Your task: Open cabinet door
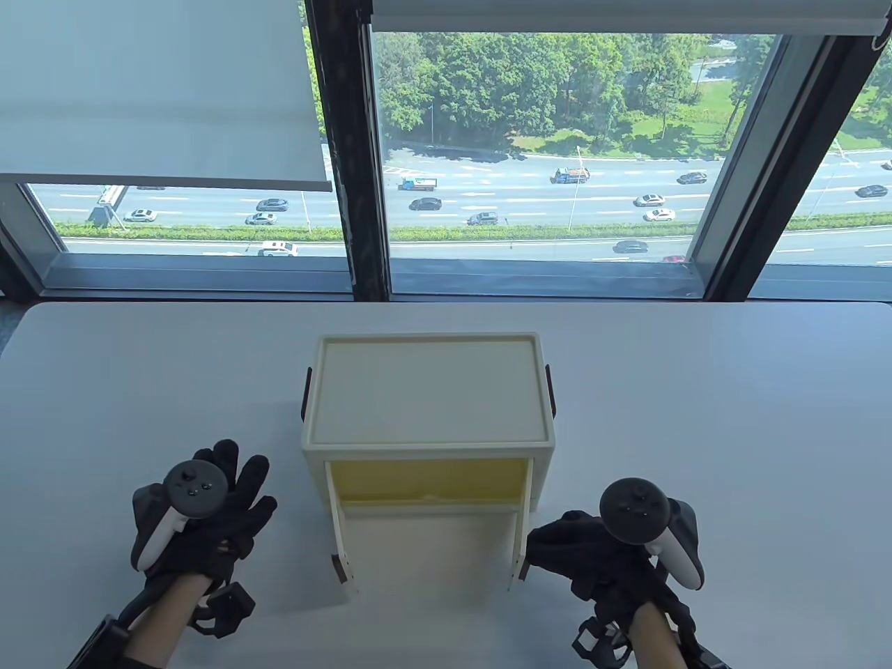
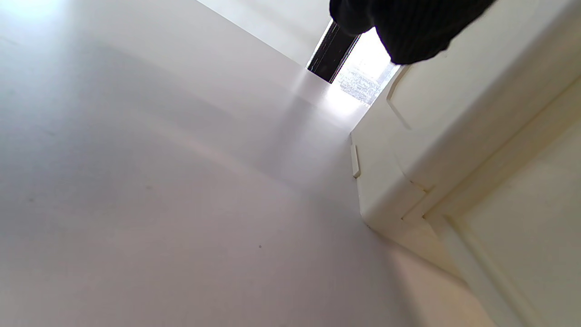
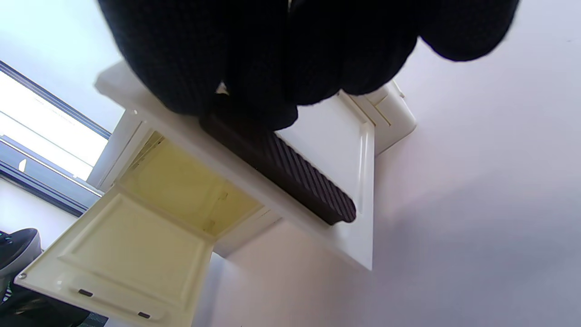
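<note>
White table point(image 1: 697, 418), cabinet point(image 1: 425, 390) doors swung wide — right hand point(image 1: 592, 550) pinches the right door's point(image 1: 524, 523) ribbed handle point(image 3: 290, 172); ease outward gently — left hand point(image 1: 202, 516) splayed, empty.

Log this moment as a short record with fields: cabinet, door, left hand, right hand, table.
cabinet: cream box standing mid-table, yellow inside
door: open, swung out toward the person
left hand: left of the cabinet, fingers spread, holding nothing
right hand: at the door's right edge; fingers over a dark ribbed handle
table: white, by a window
</note>
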`<action>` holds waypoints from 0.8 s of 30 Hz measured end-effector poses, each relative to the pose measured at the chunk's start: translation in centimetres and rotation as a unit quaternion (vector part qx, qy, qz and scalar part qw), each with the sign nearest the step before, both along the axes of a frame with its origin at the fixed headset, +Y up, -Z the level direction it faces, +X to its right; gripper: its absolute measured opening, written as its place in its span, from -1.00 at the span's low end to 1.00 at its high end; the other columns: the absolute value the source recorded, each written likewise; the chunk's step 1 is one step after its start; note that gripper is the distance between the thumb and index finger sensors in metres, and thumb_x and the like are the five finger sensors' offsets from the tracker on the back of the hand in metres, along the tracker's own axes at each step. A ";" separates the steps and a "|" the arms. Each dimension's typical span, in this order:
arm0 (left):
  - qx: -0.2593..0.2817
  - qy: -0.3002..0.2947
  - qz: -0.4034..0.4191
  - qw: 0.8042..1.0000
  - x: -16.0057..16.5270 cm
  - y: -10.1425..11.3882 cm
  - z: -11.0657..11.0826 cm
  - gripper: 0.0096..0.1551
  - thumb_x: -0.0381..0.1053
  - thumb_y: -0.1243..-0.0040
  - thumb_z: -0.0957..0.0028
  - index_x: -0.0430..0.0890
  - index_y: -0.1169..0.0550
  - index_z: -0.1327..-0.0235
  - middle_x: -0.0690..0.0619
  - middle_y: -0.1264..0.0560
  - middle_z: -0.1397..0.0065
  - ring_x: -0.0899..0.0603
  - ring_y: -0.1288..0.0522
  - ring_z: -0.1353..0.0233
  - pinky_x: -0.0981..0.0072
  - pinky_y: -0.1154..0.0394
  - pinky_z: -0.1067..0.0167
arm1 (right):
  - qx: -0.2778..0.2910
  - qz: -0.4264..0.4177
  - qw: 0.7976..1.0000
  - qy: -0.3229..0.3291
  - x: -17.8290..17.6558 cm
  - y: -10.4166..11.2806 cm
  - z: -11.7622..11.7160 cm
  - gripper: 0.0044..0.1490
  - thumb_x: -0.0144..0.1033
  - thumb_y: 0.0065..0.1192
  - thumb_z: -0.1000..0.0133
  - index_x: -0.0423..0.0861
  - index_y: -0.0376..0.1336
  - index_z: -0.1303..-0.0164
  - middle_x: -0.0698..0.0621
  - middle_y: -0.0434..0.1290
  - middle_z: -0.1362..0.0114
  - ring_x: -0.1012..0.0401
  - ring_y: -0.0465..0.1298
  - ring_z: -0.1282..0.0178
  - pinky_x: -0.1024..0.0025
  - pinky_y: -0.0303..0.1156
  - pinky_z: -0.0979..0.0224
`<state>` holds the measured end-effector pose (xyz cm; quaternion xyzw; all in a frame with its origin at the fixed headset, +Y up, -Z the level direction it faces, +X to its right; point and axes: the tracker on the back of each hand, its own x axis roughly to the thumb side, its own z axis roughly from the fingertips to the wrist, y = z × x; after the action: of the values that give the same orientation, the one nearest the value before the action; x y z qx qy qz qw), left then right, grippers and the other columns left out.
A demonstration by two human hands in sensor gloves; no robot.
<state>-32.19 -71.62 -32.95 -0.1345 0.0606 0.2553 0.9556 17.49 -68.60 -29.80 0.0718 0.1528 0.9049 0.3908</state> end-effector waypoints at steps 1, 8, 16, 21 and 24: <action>-0.001 0.001 -0.001 1.000 0.0 0.0 0.0 -0.24 0.25 -0.03 -0.18 0.27 -0.08 -0.63 0.34 0.43 -0.65 0.03 0.56 -0.68 -0.19 0.27 -0.57 | 0.004 0.000 1.000 -0.003 0.1 0.0 0.0 -0.52 -0.01 0.36 -0.08 0.03 0.52 -0.12 -0.06 0.45 -0.27 -0.04 0.46 -0.17 -0.04 0.35 -0.20; 0.000 0.001 -0.008 1.000 0.1 0.0 0.0 -0.25 0.24 -0.02 -0.18 0.27 -0.08 -0.63 0.34 0.43 -0.65 0.04 0.57 -0.67 -0.19 0.27 -0.57 | 0.060 0.022 0.994 -0.084 1.9 0.1 -0.4 -0.53 0.03 0.32 -0.08 0.04 0.54 -0.06 -0.05 0.48 -0.24 -0.03 0.49 -0.15 -0.04 0.36 -0.18; 0.002 -0.002 -0.010 1.000 0.3 -0.1 0.0 -0.27 0.24 0.02 -0.20 0.26 -0.08 -0.63 0.33 0.43 -0.65 0.03 0.57 -0.67 -0.18 0.26 -0.57 | 0.164 0.114 0.961 -0.193 3.5 -0.9 -0.6 -0.47 -0.02 0.26 -0.11 0.05 0.47 -0.23 -0.05 0.46 -0.37 -0.07 0.46 -0.31 -0.14 0.30 -0.26; 0.008 -0.001 -0.006 1.000 0.4 -0.1 0.1 -0.28 0.25 0.07 -0.21 0.26 -0.06 -0.63 0.34 0.45 -0.64 0.04 0.58 -0.66 -0.18 0.26 -0.57 | 0.223 0.208 0.930 -0.207 3.3 -1.6 -0.7 -0.36 0.01 0.17 -0.14 0.07 0.33 -0.43 -0.04 0.36 -0.54 -0.13 0.36 -0.48 -0.19 0.25 -0.31; 0.008 -0.002 -0.005 1.000 0.4 -0.2 0.1 -0.29 0.25 0.09 -0.21 0.26 -0.05 -0.63 0.34 0.46 -0.64 0.04 0.59 -0.66 -0.18 0.26 -0.57 | 0.240 0.268 0.912 -0.196 2.9 -2.0 -0.7 -0.30 0.04 0.09 -0.16 0.09 0.21 -0.53 -0.02 0.24 -0.64 -0.13 0.20 -0.63 -0.27 0.18 -0.35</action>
<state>-31.74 -71.82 -32.86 -0.1270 0.0574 0.2504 0.9581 20.41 -70.62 -30.49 -0.0594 -0.1354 0.9809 0.1262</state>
